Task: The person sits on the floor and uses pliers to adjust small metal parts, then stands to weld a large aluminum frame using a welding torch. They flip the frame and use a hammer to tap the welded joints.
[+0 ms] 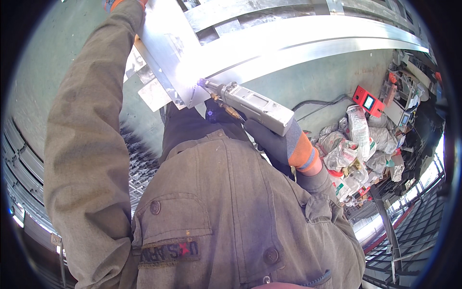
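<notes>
In my right hand [276,142], gloved in dark grey and orange, is a boxy grey handheld welding gun [260,108], the fingers wrapped round its lower end. Its nozzle [206,83] meets the corner where a broad flat metal bar [168,48] joins a long shiny metal profile [308,50]. A violet-white glare burns at that joint and washes out the metal around it. My left arm [84,135] reaches up to the far left. Only a sliver of my left hand [124,4], in an orange and blue glove, shows beside the flat bar; its fingers are hidden.
Small metal plates [155,94] lie under the bar's near end. A dark cable [320,102] crosses the green surface [293,89] toward a red box with a screen [369,101]. Filled plastic bags [344,151] and clutter pile up at right. Stacked metal lengths [21,159] lie at left.
</notes>
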{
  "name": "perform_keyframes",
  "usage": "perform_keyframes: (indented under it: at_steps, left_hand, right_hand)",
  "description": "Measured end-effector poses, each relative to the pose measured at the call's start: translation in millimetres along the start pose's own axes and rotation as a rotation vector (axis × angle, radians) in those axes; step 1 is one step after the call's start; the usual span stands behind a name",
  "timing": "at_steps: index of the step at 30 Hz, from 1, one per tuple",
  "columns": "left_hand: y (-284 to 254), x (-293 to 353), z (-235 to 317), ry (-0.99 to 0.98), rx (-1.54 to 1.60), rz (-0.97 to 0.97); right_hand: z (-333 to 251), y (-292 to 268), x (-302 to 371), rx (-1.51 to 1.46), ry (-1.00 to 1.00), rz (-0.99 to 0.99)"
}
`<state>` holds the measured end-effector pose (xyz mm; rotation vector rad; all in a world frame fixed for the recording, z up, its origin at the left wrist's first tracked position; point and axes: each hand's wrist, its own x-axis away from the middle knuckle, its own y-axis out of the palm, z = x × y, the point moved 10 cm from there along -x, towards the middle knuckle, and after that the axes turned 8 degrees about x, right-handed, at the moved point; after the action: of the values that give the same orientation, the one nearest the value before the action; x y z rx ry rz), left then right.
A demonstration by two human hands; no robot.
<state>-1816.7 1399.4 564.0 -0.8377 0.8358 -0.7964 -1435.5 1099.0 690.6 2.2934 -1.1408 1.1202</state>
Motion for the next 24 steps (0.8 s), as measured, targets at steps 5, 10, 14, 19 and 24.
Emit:
perform_keyframes:
  at_steps: [5,10,14,19,24]
  left_hand:
    - [-5.0,-0.3,6.0,0.046,-0.099,0.008]
    - [0.8,-0.3,-2.6,-0.008,0.03,-0.017]
    - [0.8,0.8,-9.4,0.025,-0.028,0.016]
    - [-3.3,-2.1,-8.6,0.089,0.01,0.046]
    - [-4.9,-5.7,-1.0,0.061,-0.069,-0.021]
  right_hand:
    - [-1.5,-2.8,-1.2,0.046,-0.074,0.06]
    - [-2.0,-5.1,2.0,0.055,-0.127,0.063]
    - [-14.9,-9.9,5.5,0.149,-0.254,0.142]
    - [-18.5,-17.3,4.1,0.122,-0.256,0.145]
    - [-16.7,-23.0,-8.9,0.044,-0.249,0.137]
